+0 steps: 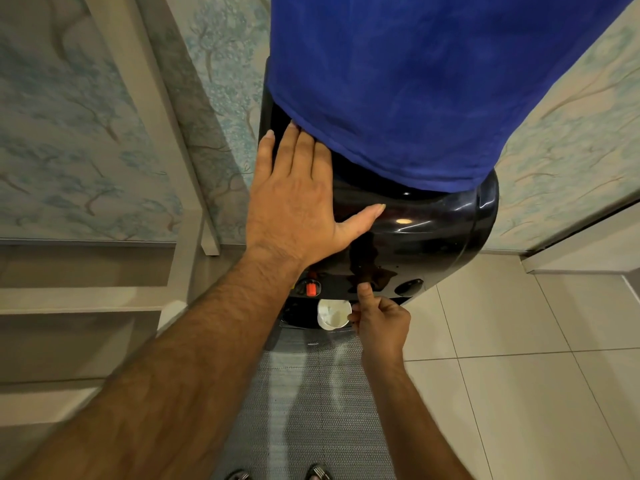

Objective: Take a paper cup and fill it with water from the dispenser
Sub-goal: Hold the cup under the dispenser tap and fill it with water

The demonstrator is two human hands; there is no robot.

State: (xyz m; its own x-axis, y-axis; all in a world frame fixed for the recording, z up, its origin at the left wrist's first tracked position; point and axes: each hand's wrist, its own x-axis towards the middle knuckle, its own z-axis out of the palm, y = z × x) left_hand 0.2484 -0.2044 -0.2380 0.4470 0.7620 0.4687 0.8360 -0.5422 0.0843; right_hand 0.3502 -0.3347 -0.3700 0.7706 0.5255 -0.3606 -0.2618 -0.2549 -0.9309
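Note:
A black water dispenser (pixel 433 233) stands against the wall, its bottle under a blue cloth cover (pixel 398 81). My left hand (pixel 298 199) lies flat and open on the dispenser's top, fingers spread. Lower down, my right hand (pixel 381 320) holds a white paper cup (pixel 333 314) under the taps, with the thumb raised against the dispenser's front panel. The cup's mouth faces up and its inside looks pale. A red tap lever (pixel 311 289) sits just left above the cup, and a dark tap (pixel 408 286) is to the right.
A grey woven mat (pixel 311 393) lies on the floor in front of the dispenser, with my sandalled feet (pixel 317 472) at its near edge. Pale floor tiles (pixel 519 375) spread to the right. A wooden frame and shelves (pixel 104 299) stand at the left, against tree-patterned wallpaper.

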